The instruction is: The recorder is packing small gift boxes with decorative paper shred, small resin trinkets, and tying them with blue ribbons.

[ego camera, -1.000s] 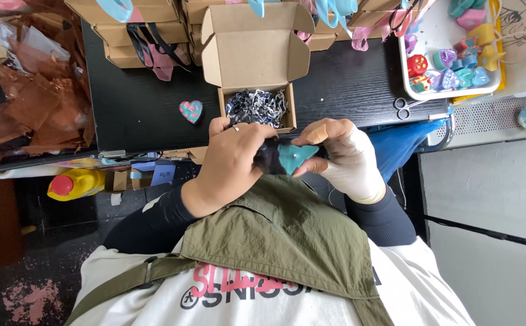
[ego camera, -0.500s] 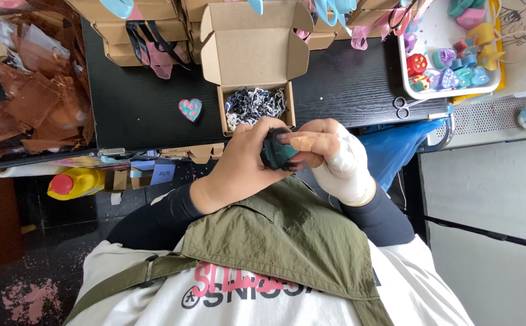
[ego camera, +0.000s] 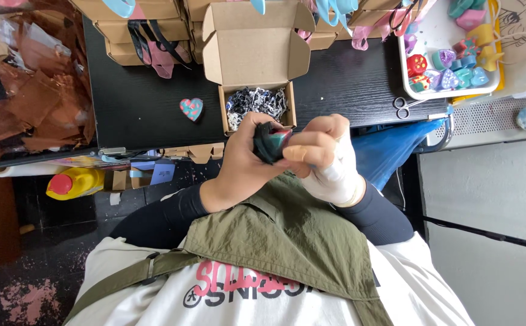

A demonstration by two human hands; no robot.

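Gripping a dark teal-and-red piece (ego camera: 272, 142), both hands' fingers (ego camera: 302, 148) close together.

both hands are up together in front of the chest, forearms angling in from either side so the wrists nearly meet. left hand (ego camera: 245, 160) is bare, fingers curled shut and thumb tucked in, knuckles toward the camera. right hand (ego camera: 326, 158) has a pale wrap over the palm and wrist, and its fingers (ego camera: 302, 150) are bent over toward the left hand's, touching them. both arms have dark sleeves pushed to the wrists, elbows out wide.
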